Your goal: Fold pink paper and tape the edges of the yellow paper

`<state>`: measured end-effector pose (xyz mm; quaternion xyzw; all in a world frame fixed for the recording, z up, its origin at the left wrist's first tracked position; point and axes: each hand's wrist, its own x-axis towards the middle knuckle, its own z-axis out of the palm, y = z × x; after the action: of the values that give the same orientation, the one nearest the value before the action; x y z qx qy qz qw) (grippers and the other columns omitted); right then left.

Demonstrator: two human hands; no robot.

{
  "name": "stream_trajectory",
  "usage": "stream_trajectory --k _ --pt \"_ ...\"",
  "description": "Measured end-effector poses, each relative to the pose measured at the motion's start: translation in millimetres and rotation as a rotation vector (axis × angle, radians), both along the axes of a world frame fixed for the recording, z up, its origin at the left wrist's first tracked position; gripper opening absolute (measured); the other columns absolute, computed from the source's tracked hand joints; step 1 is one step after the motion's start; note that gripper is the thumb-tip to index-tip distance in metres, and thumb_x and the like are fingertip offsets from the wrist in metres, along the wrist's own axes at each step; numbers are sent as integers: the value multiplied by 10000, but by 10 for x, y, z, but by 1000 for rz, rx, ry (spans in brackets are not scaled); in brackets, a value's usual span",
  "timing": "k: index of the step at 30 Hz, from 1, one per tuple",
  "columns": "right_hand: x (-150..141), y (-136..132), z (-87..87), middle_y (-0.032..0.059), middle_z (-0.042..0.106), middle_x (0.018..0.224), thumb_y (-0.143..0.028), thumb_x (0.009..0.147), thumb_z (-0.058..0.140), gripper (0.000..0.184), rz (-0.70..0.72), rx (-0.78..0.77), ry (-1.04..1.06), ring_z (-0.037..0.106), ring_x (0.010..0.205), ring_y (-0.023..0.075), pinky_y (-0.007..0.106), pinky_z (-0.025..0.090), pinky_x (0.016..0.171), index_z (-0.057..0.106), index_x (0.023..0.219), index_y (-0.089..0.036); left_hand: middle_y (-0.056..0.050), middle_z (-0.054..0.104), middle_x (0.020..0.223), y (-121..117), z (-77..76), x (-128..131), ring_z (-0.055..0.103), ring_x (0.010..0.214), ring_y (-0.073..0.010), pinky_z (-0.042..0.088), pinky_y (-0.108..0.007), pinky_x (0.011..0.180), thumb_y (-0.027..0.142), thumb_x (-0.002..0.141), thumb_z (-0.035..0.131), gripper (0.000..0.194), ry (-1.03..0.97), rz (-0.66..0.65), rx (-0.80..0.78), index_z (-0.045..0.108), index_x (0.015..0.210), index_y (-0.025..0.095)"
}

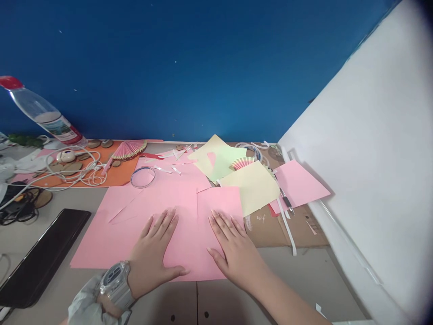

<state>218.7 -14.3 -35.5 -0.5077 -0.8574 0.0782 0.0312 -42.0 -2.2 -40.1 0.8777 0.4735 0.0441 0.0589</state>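
Pink sheets of paper (185, 243) lie spread over the desk in front of me, some overlapping. My left hand (156, 248) rests flat on the pink paper, fingers stretched upward and thumb out to the right. A clear watch (117, 282) sits on that wrist. To the right, my right hand (232, 248) also presses flat on the pink paper, its fingers extended and thumb pointing left. Neither hand grips anything. Between the hands a strip of bare pink surface shows, and beyond the fingertips lies a thin ring-shaped band (142, 177).
A black phone (43, 257) lies at left, with white cables (91, 174) and a tilted-looking bottle (50, 115) behind. A pink folded fan (130, 150) rests on orange paper. Yellow paper (253, 187), a pen (286, 196) and cardboard (270, 232) are at right, beside a white wall (379, 149).
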Motion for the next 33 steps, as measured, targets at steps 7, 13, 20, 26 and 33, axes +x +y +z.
stream_trajectory --k 7,13,20,26,33 --pt "-3 -3 27 37 125 1525 -428 929 305 622 0 -4 7 121 1398 214 434 217 1120 134 1462 -158 -133 166 1513 3 12 -3 188 1365 -343 99 -494 1096 793 683 409 1076 -23 -7 -10 43 1467 153" --pt "-3 -4 10 42 128 1523 -424 928 309 620 0 1 7 117 1398 217 436 213 1120 145 1461 -154 -131 158 1515 3 16 -5 191 1365 -343 107 -491 1094 788 682 422 1078 -19 -5 -7 38 1467 156" --pt "-1 -2 5 40 107 1526 -423 930 302 619 0 -3 -3 111 1400 214 432 214 1120 140 1461 -149 -129 157 1516 4 21 -9 178 1371 -331 80 -477 1099 775 693 425 1068 -8 -6 0 28 1468 156" --pt "8 -10 -1 44 120 1525 -417 932 305 616 1 14 5 111 1400 216 436 213 1121 139 1461 -149 -139 170 1512 4 12 -19 195 1363 -340 91 -482 1095 789 680 423 1082 -19 -11 -5 41 1467 152" --pt "10 -19 -11 54 133 1522 -414 935 301 614 -3 27 4 101 1400 226 439 235 1111 133 1462 -149 -136 164 1513 10 21 -9 176 1371 -333 79 -481 1101 764 701 432 1057 -12 -9 -14 40 1468 152"
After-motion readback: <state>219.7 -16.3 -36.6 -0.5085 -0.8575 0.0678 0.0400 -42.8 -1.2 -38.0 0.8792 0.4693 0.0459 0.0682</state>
